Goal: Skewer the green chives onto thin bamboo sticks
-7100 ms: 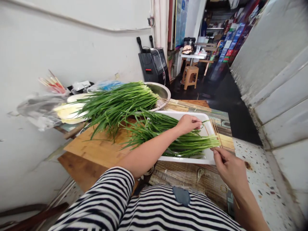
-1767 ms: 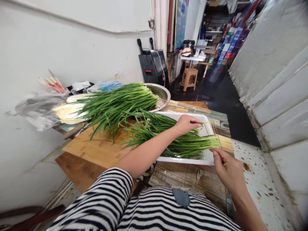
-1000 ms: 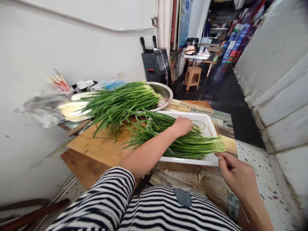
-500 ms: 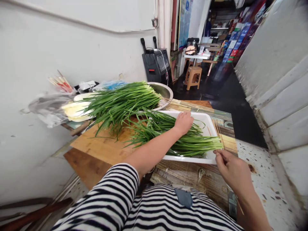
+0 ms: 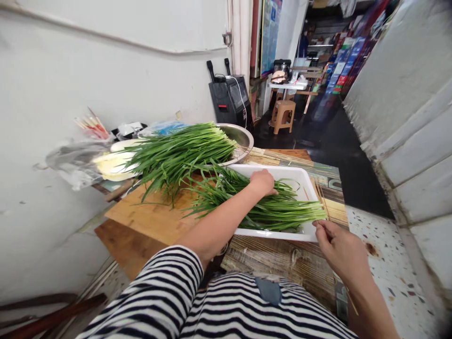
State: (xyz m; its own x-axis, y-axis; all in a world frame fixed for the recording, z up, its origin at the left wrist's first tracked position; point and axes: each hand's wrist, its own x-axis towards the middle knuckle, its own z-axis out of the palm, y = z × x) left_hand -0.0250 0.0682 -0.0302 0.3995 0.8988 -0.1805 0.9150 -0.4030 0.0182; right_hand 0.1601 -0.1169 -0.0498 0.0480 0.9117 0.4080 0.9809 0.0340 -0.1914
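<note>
Garlic chives (image 5: pixel 286 214) lie in a white plastic tray (image 5: pixel 306 181), pale stem ends pointing right over its rim and green leaves spilling left. My left hand (image 5: pixel 262 183) is curled down into the chives near the tray's middle; its fingertips are hidden among the leaves. At the tray's right front corner, my right hand (image 5: pixel 341 242) pinches with thumb and forefinger at the lowest stem ends. A larger bunch of garlic chives (image 5: pixel 190 146) rests with its stem ends over a metal bowl (image 5: pixel 243 136), behind and left of the tray.
A wooden board (image 5: pixel 141 207) lies left of the tray on the patterned table (image 5: pixel 275 254). Cabbage (image 5: pixel 115 165), a plastic bag (image 5: pixel 72 160) and skewers (image 5: pixel 92 126) sit by the wall. Loose straw-like stalks (image 5: pixel 323 197) lie right of the tray. Beyond stand a black speaker (image 5: pixel 229 99) and a stool (image 5: pixel 283 115).
My left hand has shifted slightly left and down over the chives, its thumb now showing on the right. My right hand stays at the stem ends. The view has tilted a little.
</note>
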